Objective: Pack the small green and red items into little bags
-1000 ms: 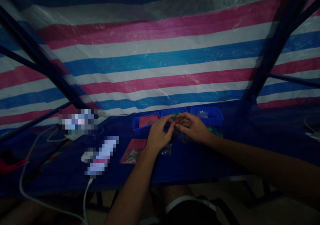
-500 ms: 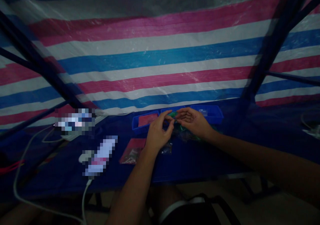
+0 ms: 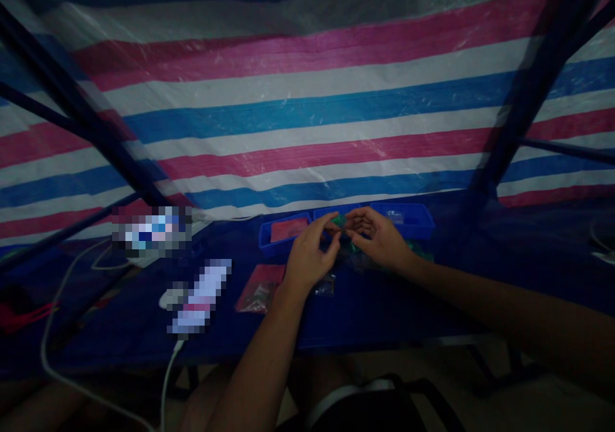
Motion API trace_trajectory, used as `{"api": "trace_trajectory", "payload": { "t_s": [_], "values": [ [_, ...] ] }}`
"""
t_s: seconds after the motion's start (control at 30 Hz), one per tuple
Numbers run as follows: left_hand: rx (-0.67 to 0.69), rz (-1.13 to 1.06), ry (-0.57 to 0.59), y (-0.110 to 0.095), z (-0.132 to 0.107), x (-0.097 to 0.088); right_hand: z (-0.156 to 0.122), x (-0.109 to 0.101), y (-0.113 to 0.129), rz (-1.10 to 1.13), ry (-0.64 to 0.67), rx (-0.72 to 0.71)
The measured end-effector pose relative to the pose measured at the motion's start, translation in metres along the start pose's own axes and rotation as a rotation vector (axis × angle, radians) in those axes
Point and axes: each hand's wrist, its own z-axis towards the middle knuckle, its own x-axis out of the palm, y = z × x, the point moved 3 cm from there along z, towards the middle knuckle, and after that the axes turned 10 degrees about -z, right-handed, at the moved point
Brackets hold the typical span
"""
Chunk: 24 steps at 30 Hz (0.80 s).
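My left hand [image 3: 310, 256] and my right hand [image 3: 379, 236] meet above a dark blue table [image 3: 384, 304]. Both pinch a small green piece [image 3: 340, 220] between their fingertips, just in front of a row of blue trays [image 3: 413, 217]. The light is dim, so the piece's shape is unclear. Small clear bags [image 3: 327, 284] lie on the table under my hands.
The left tray holds a pink pad [image 3: 288, 229]. A pink packet [image 3: 259, 288] lies left of my left wrist. A white cable [image 3: 166, 381] runs off the table's front left edge. A striped pink, white and blue tarp [image 3: 307, 105] hangs behind, with dark poles [image 3: 523, 99] at both sides.
Both hands rose slightly toward the trays and the green piece came into view between the fingertips. The view shifted a little.
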Motion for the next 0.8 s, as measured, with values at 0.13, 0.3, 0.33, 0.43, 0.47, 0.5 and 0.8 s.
{"api": "trace_trajectory", "payload": {
  "t_s": [0.13,0.3,0.33,0.43,0.47,0.5,0.8],
  "values": [
    [-0.005,-0.017,0.008,0.001,-0.001,0.001,-0.002,0.0,0.004,-0.039,-0.001,-0.015],
    [-0.002,-0.017,0.014,0.0,-0.002,0.001,-0.003,0.0,0.002,-0.036,-0.006,-0.009],
    [-0.002,-0.016,0.01,0.0,-0.002,0.0,-0.003,0.0,0.002,-0.035,-0.015,-0.009],
    [-0.007,-0.02,0.004,0.0,-0.001,0.0,-0.003,-0.001,0.004,-0.043,-0.031,-0.015],
    [-0.009,-0.021,0.003,-0.001,-0.001,0.0,-0.004,-0.002,0.005,-0.052,-0.031,-0.018],
    [-0.01,-0.018,-0.001,-0.001,-0.001,-0.001,-0.004,-0.002,0.007,-0.062,-0.03,-0.019],
    [-0.066,-0.119,0.057,-0.011,0.0,-0.001,-0.002,-0.013,0.021,-0.35,-0.092,-0.19]
  ]
}}
